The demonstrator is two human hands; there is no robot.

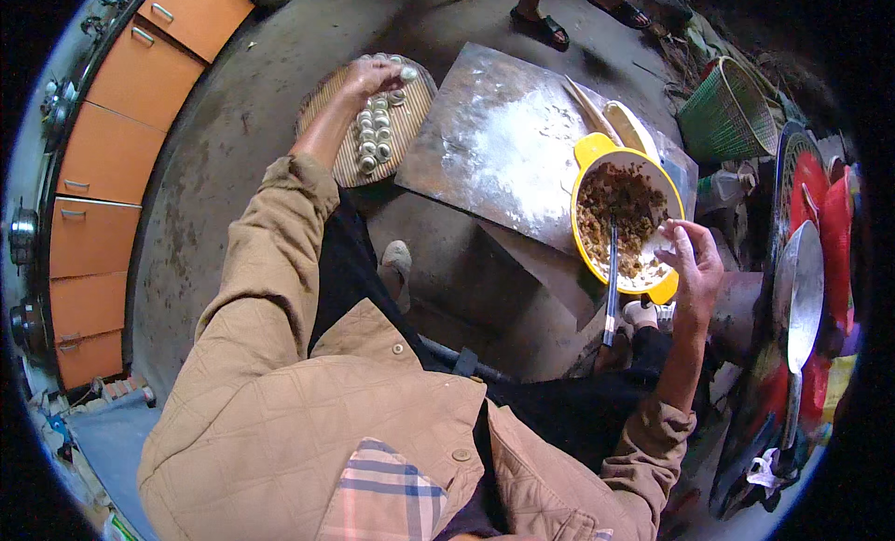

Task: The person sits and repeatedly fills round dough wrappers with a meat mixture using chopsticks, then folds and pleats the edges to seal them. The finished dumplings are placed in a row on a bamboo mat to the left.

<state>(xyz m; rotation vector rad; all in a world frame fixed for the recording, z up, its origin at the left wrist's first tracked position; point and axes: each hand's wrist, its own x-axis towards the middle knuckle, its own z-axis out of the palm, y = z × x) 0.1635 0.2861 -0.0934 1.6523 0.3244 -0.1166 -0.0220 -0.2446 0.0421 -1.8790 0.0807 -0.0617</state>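
Note:
My left hand [372, 78] is above the far end of a round ribbed tray [328, 114], with a small pale dumpling [407, 73] at its fingertips. Rows of small round dumplings [381, 134] sit on the tray, some partly hidden by the hand. On the right, my right hand [696, 265] hovers by the rim of a yellow bowl [580, 223], its fingers loosely bent and apart, with nothing seen in them. Brown minced filling [619, 191] lies in the bowl, and a long-handled utensil [612, 282] leans out over the near rim.
A floured board [437, 142] bears the bowl, a wooden rolling pin [594, 111] and a pale dough roll [629, 128]. At far right are a green basket [727, 111] and a metal ladle [800, 296]. Orange cabinets [98, 156] line the left. Another person's sandalled foot [542, 27] is beyond the board.

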